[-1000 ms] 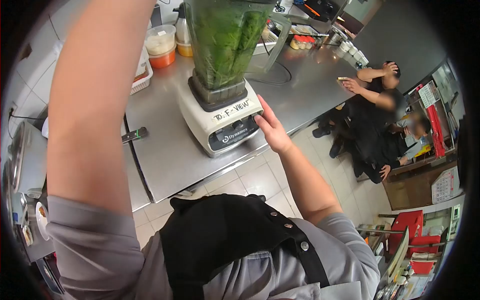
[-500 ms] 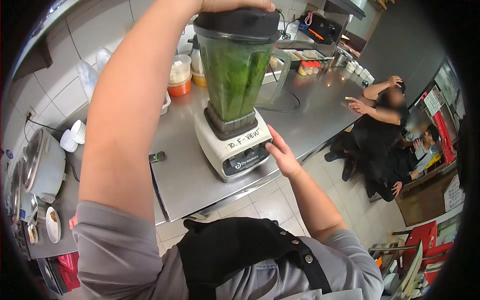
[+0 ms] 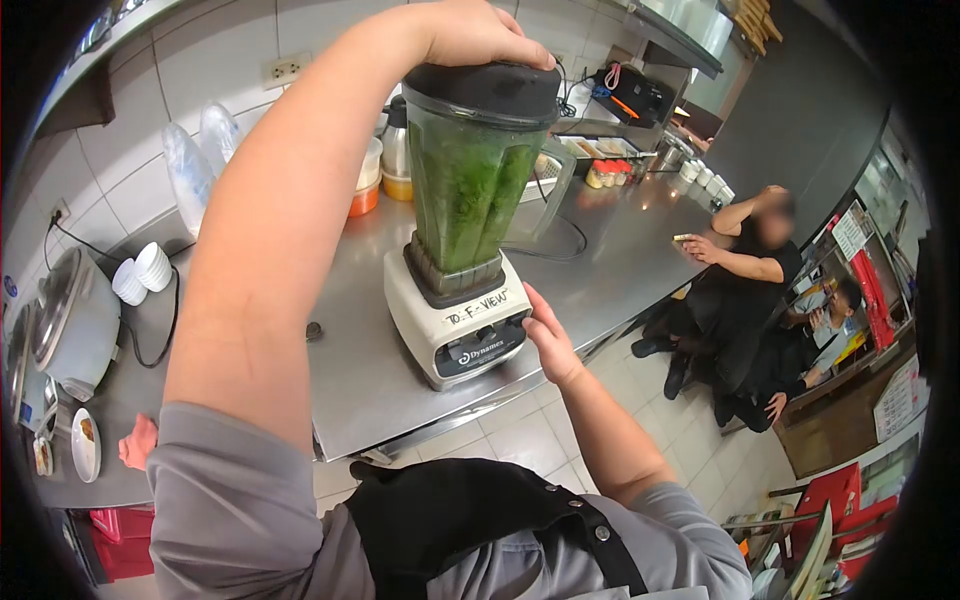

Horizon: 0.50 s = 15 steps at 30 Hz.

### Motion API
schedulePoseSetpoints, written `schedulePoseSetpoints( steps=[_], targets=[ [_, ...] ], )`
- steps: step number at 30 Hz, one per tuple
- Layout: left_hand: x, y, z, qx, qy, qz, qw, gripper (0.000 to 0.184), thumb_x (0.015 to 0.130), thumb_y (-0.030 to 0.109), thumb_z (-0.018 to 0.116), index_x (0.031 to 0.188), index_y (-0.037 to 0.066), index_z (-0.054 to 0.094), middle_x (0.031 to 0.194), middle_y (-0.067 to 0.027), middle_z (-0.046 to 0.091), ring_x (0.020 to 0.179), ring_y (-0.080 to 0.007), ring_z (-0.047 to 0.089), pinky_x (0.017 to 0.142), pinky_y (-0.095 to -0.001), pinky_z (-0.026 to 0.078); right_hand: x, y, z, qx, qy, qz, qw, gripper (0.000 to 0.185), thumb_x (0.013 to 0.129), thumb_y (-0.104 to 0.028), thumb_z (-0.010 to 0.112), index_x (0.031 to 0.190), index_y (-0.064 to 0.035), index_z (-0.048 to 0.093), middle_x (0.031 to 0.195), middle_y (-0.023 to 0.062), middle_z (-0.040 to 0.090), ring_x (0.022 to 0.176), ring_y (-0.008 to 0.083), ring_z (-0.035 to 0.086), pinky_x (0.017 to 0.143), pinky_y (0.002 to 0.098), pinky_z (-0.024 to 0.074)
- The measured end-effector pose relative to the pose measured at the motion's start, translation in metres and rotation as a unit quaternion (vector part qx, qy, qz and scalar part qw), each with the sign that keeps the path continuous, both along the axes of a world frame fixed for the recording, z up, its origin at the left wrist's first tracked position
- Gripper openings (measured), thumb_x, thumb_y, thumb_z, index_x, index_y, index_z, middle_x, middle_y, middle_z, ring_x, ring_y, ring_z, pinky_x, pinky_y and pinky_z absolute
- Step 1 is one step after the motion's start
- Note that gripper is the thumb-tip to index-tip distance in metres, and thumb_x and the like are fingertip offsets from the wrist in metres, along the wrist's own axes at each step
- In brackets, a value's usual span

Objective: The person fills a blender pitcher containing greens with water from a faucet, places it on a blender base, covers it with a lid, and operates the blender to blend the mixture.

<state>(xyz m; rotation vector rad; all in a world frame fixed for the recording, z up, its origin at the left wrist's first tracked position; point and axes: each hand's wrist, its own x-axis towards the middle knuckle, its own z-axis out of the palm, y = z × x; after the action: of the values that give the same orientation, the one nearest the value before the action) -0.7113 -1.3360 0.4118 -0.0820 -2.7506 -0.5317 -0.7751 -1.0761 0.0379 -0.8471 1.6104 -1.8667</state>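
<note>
A blender stands upright on the steel counter, with a white base (image 3: 415,305) marked "TO: F-VIEW" and "Dynamex". Chopped green leaves (image 3: 465,205) and green liquid show through its clear jar (image 3: 428,160), whose handle points right. My left hand (image 3: 478,35) holds the black lid (image 3: 480,95) from above, its far fingers partly hidden. Against the right side of the base is my right hand (image 3: 550,335), thumb at the rightmost control on the front panel and the other fingers partly behind the base.
Tubs of orange sauce (image 3: 364,197) and a steel flask (image 3: 397,145) stand behind the blender. At left are a rice cooker (image 3: 85,325), white cups (image 3: 150,268) and an oval dish (image 3: 86,445). Another person's hand (image 3: 140,442) appears there. Two people (image 3: 760,270) are at right.
The leaves in the jar look finer and more broken up. My view has shifted, so the blender sits lower in it. Both hands keep their places on the blender.
</note>
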Motion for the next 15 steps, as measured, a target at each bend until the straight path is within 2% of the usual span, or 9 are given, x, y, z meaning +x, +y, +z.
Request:
schedulePoseSetpoints(
  steps=[3, 4, 7, 11, 15],
  targets=[
    [-0.003, -0.002, -0.001, 0.011, 0.003, 0.0, 1.0, 0.06, 0.078, 0.062, 0.067, 0.115, 0.014, 0.071, 0.11, -0.0102, 0.069, 0.103, -0.023, 0.063, 0.091, -0.0347, 0.047, 0.006, -0.007, -0.003, -0.029, 0.034, -0.007, 0.999, 0.066, 0.092, 0.002, 0.046, 0.154, -0.0039, 0.025, 0.152, 0.0105, 0.038, 0.142, 0.0205, 0.033, 0.117, 0.0333, 0.0242],
    [-0.012, -0.006, -0.005, -0.026, 0.03, 0.028, 0.999, 0.059, 0.078, 0.062, 0.067, 0.114, 0.014, 0.071, 0.109, -0.0095, 0.069, 0.102, -0.0226, 0.062, 0.091, -0.0349, 0.047, 0.007, -0.009, -0.006, -0.035, 0.039, -0.007, 0.999, 0.067, 0.091, 0.003, 0.045, 0.154, -0.0039, 0.023, 0.153, 0.0111, 0.037, 0.142, 0.0209, 0.032, 0.117, 0.0335, 0.024],
    [-0.016, -0.009, -0.006, -0.014, 0.024, 0.026, 0.999, 0.058, 0.079, 0.062, 0.066, 0.113, 0.014, 0.072, 0.107, -0.0089, 0.069, 0.101, -0.0222, 0.062, 0.09, -0.0349, 0.047, 0.009, -0.007, -0.002, -0.016, 0.04, -0.013, 0.999, 0.066, 0.092, 0.002, 0.045, 0.154, -0.0039, 0.025, 0.153, 0.011, 0.037, 0.142, 0.021, 0.033, 0.116, 0.0333, 0.0245],
    [-0.014, -0.009, -0.005, -0.015, 0.023, 0.028, 0.999, 0.059, 0.078, 0.062, 0.067, 0.112, 0.014, 0.072, 0.107, -0.0092, 0.069, 0.101, -0.0225, 0.062, 0.091, -0.0349, 0.047, 0.003, -0.005, 0.0, -0.017, -0.028, -0.011, 0.999, 0.059, 0.098, -0.009, 0.048, 0.153, -0.0039, 0.027, 0.152, 0.0109, 0.038, 0.141, 0.0206, 0.034, 0.116, 0.033, 0.0252],
    [-0.01, -0.007, -0.003, -0.015, 0.018, 0.023, 0.999, 0.064, 0.078, 0.064, 0.065, 0.117, 0.014, 0.07, 0.11, -0.0106, 0.068, 0.104, -0.0239, 0.062, 0.093, -0.0351, 0.046, 0.014, -0.009, 0.003, -0.006, 0.052, -0.032, 0.998, 0.059, 0.101, -0.016, 0.049, 0.154, -0.005, 0.025, 0.154, 0.01, 0.036, 0.143, 0.0216, 0.031, 0.117, 0.0352, 0.0241]
  ],
)
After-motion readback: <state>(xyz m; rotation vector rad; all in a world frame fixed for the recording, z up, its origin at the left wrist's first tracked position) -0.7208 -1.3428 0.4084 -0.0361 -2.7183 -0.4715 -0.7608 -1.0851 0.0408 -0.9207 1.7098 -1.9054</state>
